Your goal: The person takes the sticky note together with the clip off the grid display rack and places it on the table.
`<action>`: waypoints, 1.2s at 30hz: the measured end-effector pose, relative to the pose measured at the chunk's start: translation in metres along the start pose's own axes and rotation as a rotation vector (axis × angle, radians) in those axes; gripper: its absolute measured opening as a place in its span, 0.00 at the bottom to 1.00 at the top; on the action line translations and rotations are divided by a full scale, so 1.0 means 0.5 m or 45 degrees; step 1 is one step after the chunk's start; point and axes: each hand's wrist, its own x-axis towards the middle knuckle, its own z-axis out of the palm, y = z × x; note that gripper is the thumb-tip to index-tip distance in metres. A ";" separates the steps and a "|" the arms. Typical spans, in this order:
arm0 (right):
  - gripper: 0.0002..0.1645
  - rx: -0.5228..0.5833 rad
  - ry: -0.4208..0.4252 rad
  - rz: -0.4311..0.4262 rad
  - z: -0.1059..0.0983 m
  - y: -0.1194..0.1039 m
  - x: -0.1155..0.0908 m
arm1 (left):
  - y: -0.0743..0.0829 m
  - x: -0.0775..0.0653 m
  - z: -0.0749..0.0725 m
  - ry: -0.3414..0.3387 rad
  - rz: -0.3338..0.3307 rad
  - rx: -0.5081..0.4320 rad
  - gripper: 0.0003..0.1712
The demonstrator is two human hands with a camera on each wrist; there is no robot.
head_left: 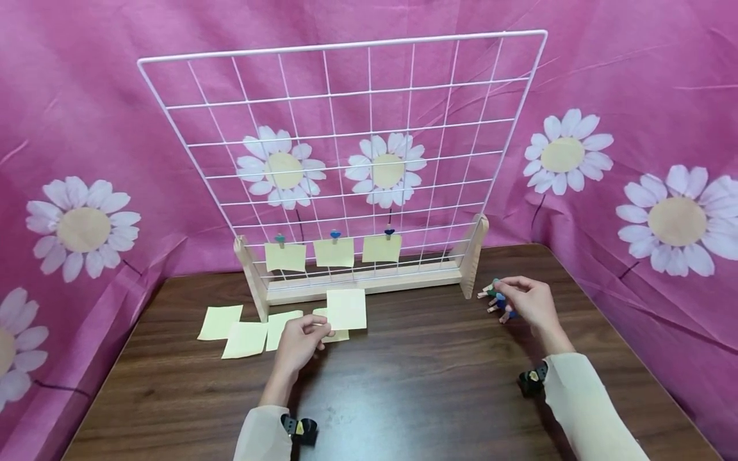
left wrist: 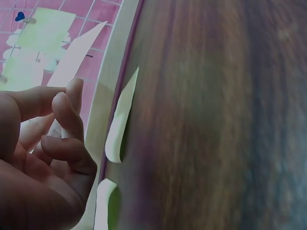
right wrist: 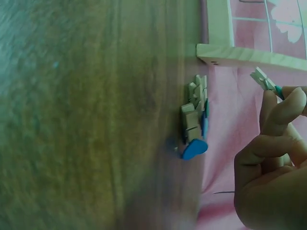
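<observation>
My left hand (head_left: pixel 300 342) pinches a pale yellow sticky note (head_left: pixel 347 310) by its lower left corner, raised over other notes. With thumb and fingertips, my right hand (head_left: pixel 532 304) pinches a small wooden clothespin (right wrist: pixel 264 80) with a green end, lifted above the tabletop in the right wrist view. Below it lies a small cluster of clothespins (right wrist: pixel 191 117), one with a blue heart (right wrist: pixel 194 149). On the white wire grid (head_left: pixel 369 93), three notes hang in a row: a left one (head_left: pixel 285 258), a middle one (head_left: pixel 334 253) and a right one (head_left: pixel 382 249), each under a heart-topped clothespin.
Several loose notes (head_left: pixel 245 340) lie on the dark wooden table (head_left: pixel 403 397), front left of the grid. Wooden feet (head_left: pixel 474 259) and a crossbar (head_left: pixel 369 283) hold the grid upright. A pink cloth (head_left: pixel 86 77) with large daisies surrounds the table's back and sides.
</observation>
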 end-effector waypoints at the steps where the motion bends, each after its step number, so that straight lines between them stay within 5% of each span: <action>1: 0.20 0.004 -0.014 0.019 -0.002 0.002 0.003 | -0.002 -0.001 -0.002 0.003 -0.002 0.009 0.09; 12: 0.13 0.003 -0.064 0.078 -0.011 0.028 0.027 | -0.018 -0.006 -0.021 -0.006 -0.021 0.065 0.09; 36: 0.26 -0.172 -0.280 0.224 -0.019 0.058 0.060 | -0.030 -0.004 -0.035 0.002 -0.118 0.212 0.06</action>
